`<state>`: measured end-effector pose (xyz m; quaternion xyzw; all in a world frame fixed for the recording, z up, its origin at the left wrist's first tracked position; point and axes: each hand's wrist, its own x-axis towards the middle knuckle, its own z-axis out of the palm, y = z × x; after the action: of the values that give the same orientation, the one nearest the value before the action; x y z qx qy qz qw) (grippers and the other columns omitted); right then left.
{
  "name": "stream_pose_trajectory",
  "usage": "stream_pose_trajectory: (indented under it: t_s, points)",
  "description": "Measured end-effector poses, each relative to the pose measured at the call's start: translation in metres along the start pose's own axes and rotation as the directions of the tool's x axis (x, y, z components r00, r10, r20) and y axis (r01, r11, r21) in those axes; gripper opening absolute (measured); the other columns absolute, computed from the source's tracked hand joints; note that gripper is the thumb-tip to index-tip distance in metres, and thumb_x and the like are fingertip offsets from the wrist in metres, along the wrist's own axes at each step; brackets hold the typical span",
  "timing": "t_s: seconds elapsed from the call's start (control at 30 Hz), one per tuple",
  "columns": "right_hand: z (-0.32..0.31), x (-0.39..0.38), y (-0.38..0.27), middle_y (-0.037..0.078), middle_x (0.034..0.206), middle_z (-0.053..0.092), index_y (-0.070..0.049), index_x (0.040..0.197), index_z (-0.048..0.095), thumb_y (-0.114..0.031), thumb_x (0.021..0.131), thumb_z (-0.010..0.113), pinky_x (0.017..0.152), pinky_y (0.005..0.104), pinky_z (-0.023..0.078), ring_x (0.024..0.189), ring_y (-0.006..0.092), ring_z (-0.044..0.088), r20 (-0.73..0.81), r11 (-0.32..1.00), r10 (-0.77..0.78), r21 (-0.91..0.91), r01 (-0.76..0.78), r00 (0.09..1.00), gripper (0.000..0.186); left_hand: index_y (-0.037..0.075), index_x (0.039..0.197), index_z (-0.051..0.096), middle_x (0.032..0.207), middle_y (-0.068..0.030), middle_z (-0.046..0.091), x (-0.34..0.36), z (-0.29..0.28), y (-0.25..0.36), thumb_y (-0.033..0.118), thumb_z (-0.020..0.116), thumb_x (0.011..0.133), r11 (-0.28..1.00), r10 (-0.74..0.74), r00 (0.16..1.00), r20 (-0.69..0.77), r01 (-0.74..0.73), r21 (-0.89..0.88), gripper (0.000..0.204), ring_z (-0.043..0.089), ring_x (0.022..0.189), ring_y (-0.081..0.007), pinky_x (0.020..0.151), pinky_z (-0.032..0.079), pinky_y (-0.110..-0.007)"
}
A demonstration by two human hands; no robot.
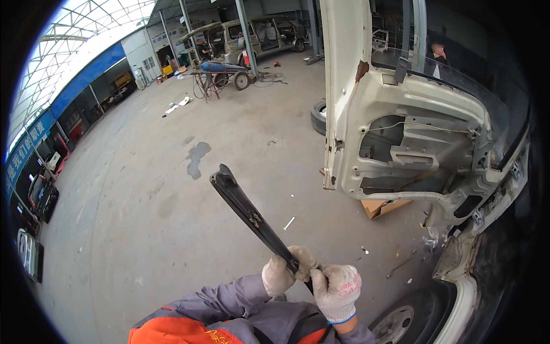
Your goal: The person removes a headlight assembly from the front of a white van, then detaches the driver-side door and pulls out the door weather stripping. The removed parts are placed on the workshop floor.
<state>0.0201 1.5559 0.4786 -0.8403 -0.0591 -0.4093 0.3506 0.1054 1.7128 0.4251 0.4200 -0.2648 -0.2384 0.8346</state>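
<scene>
A long black trim strip [246, 212] slants up and to the left in front of my body, its far end wider, with worn patches along it. My left hand [281, 277], in a whitish work glove, is wrapped round its lower part. Close beside it, my right hand [338, 291], gloved the same way, has its fingers pinched together at the strip's near end. What lies between those fingertips is hidden by the glove.
To the right stands a stripped cream vehicle door [412, 155], open, with a wheel [395, 321] below it. A cardboard box [384, 207], a tire [318, 117] and a wrench [289, 223] lie on the concrete floor [154, 229]. Far back are a cart [223, 71] and a dismantled van [252, 40].
</scene>
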Motion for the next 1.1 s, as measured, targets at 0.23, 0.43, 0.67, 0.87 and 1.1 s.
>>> stream_pose_trajectory:
  t_s: [0.23,0.43,0.67,0.87,1.1]
  points:
    - [-0.001,-0.005,0.021,0.015,0.062,0.058,-0.006,0.073,0.057,-0.008,0.084,0.077,0.055,0.0508,0.044,0.057,0.0403,0.057,0.0,0.984,0.17,-0.05,-0.17,0.985,0.023,0.001,0.077,0.058,0.078,-0.009,0.054,0.013,0.016,0.007,0.09,0.045,0.086,0.999,0.053,0.998,0.016,-0.053,-0.001,0.09,0.053,0.072,-0.0216,0.071,0.045,-0.036]
    - [0.004,-0.01,0.03,0.016,0.073,0.067,-0.002,0.088,0.068,-0.007,0.088,0.073,0.066,0.046,0.052,0.068,0.0367,0.067,0.068,0.974,0.226,0.019,-0.228,0.972,0.008,0.001,0.076,0.057,0.076,-0.0091,0.052,0.016,0.012,0.004,0.088,0.046,0.088,0.998,0.033,0.997,0.068,-0.029,-0.063,0.088,0.052,0.071,-0.0224,0.071,0.045,-0.037]
    - [0.019,-0.06,0.064,0.017,0.095,0.075,-0.006,0.103,0.073,-0.021,0.096,0.066,0.08,0.0454,0.058,0.087,0.0367,0.074,0.372,0.874,0.457,-0.016,-0.486,0.808,0.018,0.001,0.081,0.06,0.078,-0.0102,0.056,0.012,0.004,-0.002,0.085,0.047,0.09,0.994,0.092,0.996,-0.009,-0.092,-0.058,0.085,0.055,0.071,-0.0232,0.069,0.046,-0.038]
    - [-0.002,-0.126,0.104,0.016,0.121,0.075,-0.009,0.144,0.058,-0.046,0.094,0.07,0.098,0.0423,0.054,0.116,0.0335,0.07,0.69,0.739,0.578,-0.218,-0.637,0.435,0.064,0.005,0.096,0.063,0.084,-0.0074,0.06,0.019,-0.001,0.008,0.077,0.055,0.093,0.985,0.148,0.937,-0.316,-0.167,-0.033,0.073,0.056,0.073,-0.0197,0.065,0.046,-0.036]
    - [-0.019,-0.214,0.128,0.022,0.116,0.073,-0.01,0.123,0.075,-0.053,0.101,0.057,0.096,0.0445,0.052,0.111,0.0406,0.068,0.732,0.611,0.611,-0.195,-0.767,0.301,0.051,0.01,0.096,0.058,0.085,-0.0038,0.051,0.012,-0.008,-0.007,0.075,0.063,0.09,0.991,0.018,0.986,-0.165,-0.04,-0.131,0.065,0.049,0.074,-0.019,0.071,0.044,-0.04]
